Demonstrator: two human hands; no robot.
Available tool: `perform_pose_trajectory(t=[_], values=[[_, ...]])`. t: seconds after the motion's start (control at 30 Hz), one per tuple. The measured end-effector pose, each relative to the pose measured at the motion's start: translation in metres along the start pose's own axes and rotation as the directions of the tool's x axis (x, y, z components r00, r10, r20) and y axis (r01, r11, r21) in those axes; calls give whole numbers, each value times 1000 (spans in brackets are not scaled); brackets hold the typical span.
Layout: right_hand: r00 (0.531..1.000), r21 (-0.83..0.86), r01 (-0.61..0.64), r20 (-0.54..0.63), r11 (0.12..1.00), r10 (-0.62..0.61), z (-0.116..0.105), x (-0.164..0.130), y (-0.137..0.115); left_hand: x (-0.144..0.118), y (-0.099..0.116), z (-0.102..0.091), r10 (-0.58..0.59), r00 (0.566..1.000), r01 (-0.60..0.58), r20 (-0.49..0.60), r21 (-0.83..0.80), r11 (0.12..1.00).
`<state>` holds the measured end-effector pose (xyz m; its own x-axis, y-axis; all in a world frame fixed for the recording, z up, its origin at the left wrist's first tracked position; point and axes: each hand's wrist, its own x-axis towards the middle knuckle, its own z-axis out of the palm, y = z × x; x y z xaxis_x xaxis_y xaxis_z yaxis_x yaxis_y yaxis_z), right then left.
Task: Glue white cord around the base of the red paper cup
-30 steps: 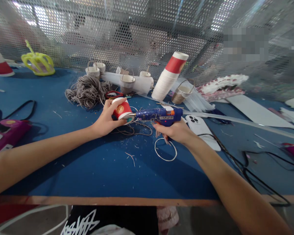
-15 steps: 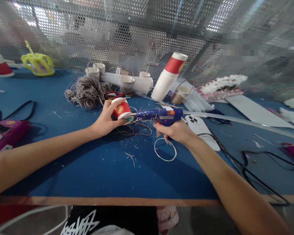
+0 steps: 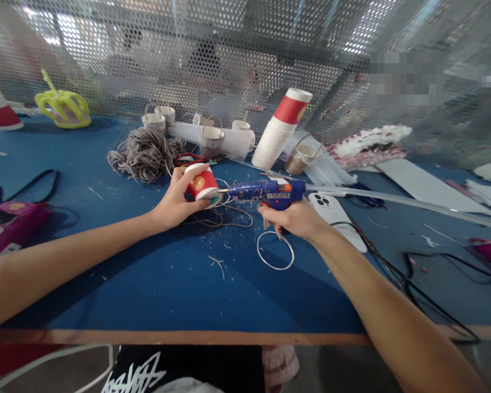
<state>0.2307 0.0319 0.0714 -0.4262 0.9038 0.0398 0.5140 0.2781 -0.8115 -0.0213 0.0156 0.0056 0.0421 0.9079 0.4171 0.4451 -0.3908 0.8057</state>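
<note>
My left hand (image 3: 175,196) is closed round a red and white paper cup (image 3: 201,183), tipped on its side with one end facing right. In my right hand (image 3: 292,215) is a blue hot glue gun (image 3: 265,192), a small red light glowing on it. Its metal nozzle points left and meets, or nearly meets, the cup's right end; exact contact is hard to see. A long clear glue stick (image 3: 393,195) sticks out of the gun's back. Thin cord (image 3: 233,224) lies below the cup, and a white ring (image 3: 275,251) lies under my right hand.
Grey yarn (image 3: 145,155) lies behind my left hand, beside red-handled scissors (image 3: 188,158). A leaning stack of paper cups (image 3: 276,134) and small handled buckets (image 3: 211,141) stand at the back. A white phone (image 3: 339,221) and black cable (image 3: 388,265) lie right; a purple glue gun (image 3: 18,224) lies left.
Both hands keep their grips. The cup has turned very slightly, and the glue gun's nozzle stays at its right end. Everything else looks the same.
</note>
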Motion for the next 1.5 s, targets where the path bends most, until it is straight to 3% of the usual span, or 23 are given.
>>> perform_pose_trajectory(t=[0.5,0.8,0.93,1.03,1.1,1.17,1.27,1.33,1.4,1.5], values=[[1000,-68,12,-10,998,-13,-3,0,0,0,-2,1,16,1000,-15,-27,24,1000],[998,-59,-56,9,997,56,-8,-2,-2,0,2,1,-19,999,18,-45,-23,1000],[998,36,1,-63,999,1,-9,-3,-4,1,-3,0,-44,998,41,-51,-68,997],[974,68,47,-223,997,-31,-11,0,0,2,-5,0,-93,995,88,-47,-105,991],[941,7,51,-335,999,-46,-15,5,8,2,-6,1,-112,993,105,-45,-142,984],[921,-155,36,-379,987,-93,-21,13,19,2,-6,2,-109,994,101,-29,-201,974],[924,-505,29,-316,863,-216,-28,26,41,2,-6,3,-84,996,84,12,-275,958],[950,-644,-6,-242,765,-196,-29,33,56,2,-5,3,-77,996,84,34,-302,950],[967,-697,-13,-192,717,-169,-29,39,68,2,-4,3,-70,996,85,57,-323,943],[971,-668,27,-160,744,-179,-34,43,76,1,-3,3,-64,994,90,88,-343,935]])
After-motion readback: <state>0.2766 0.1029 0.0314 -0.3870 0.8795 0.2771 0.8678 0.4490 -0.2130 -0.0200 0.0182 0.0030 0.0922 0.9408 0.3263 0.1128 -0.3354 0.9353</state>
